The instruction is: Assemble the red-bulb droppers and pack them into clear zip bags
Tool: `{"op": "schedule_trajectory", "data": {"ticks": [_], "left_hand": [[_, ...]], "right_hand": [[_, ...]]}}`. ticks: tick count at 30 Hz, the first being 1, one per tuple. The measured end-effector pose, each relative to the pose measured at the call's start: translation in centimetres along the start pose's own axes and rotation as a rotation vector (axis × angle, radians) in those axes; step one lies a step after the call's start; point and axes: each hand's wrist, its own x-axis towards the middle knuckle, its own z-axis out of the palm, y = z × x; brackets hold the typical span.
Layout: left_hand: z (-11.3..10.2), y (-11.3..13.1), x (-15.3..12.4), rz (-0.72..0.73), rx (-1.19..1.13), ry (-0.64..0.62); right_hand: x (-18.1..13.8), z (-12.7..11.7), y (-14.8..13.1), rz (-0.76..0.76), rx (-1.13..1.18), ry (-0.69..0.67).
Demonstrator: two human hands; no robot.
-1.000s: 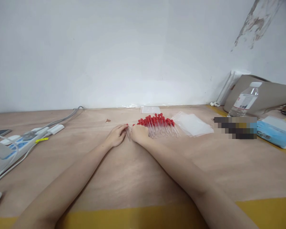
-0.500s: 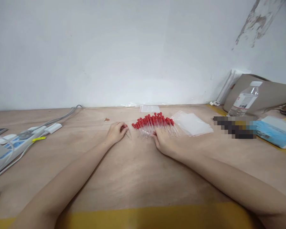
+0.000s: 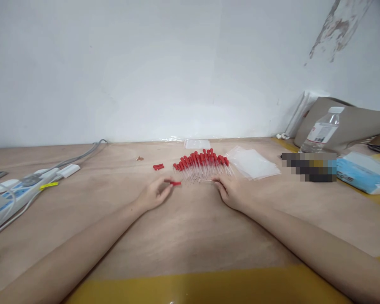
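Red-capped glass droppers [image 3: 202, 164] lie fanned out in a pile on the table, beyond and between my hands. My left hand [image 3: 155, 194] pinches a red rubber dropper bulb [image 3: 175, 183] that points to the right. My right hand [image 3: 231, 190] has its fingers closed on a thin clear glass tube [image 3: 205, 181], which points left toward the bulb. A gap separates bulb and tube. Loose red bulbs [image 3: 158, 167] rest on the table just beyond my left hand.
Clear plastic bags [image 3: 255, 164] lie right of the pile. A power strip [image 3: 15, 194] with cables is at left. To the right are a water bottle [image 3: 323, 131], a blue tissue pack [image 3: 361, 173] and a grey bag [image 3: 354, 116]. A wall [image 3: 145, 71] closes off the back.
My left hand has come nearer and now shows a red bulb pointing right. The loose bulbs behind it are uncovered. My right hand has shifted right, off the pile, with a glass tube.
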Motion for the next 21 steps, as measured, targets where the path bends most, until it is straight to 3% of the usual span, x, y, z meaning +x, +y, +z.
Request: {"op": "schedule_trajectory", "data": {"ticks": [3, 6, 13, 21], "left_hand": [[-0.4, 1.8, -0.8, 0.060, 0.031, -0.175], [-0.4, 2.4, -0.6, 0.061, 0.153, -0.248], [1.2, 3.6, 0.1, -0.034, 0.131, -0.163], [2.4, 5.1, 0.5, -0.171, -0.134, -0.210]], "right_hand": [[-0.1, 0.0, -0.2, 0.017, 0.018, -0.020], [0.0, 0.1, -0.6, -0.005, 0.029, -0.038], [-0.1, 0.8, -1.9, -0.032, 0.049, -0.089], [-0.1, 1.1, -2.3, -0.040, 0.087, -0.088]]}}
